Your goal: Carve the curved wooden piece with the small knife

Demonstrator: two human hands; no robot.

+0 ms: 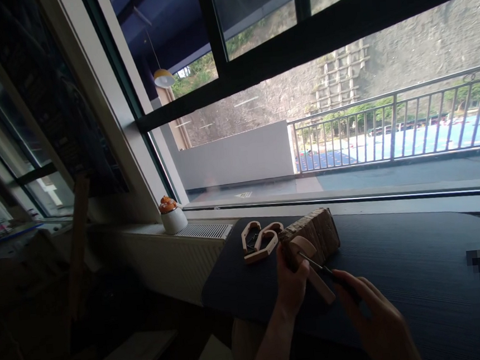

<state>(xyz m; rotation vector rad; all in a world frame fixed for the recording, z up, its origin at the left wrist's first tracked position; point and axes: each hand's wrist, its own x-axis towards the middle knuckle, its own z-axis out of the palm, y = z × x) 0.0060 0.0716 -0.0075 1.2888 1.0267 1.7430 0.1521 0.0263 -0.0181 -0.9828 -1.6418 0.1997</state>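
Observation:
My left hand [291,283] is closed around a pale curved wooden piece [310,263], held up above the dark table [420,276]. My right hand [376,316] grips a thin dark-handled tool [323,269] whose metal tip touches the wooden piece. Just behind the piece stands a rough wooden block [315,230]. To its left lie two looped wooden pieces [259,241] flat on the table.
A small white pot with an orange lid [171,215] sits on the windowsill above a radiator [179,258]. A large window [322,111] faces a railing and a blue court. The room to the left is dark. A blurred patch covers the table's right edge.

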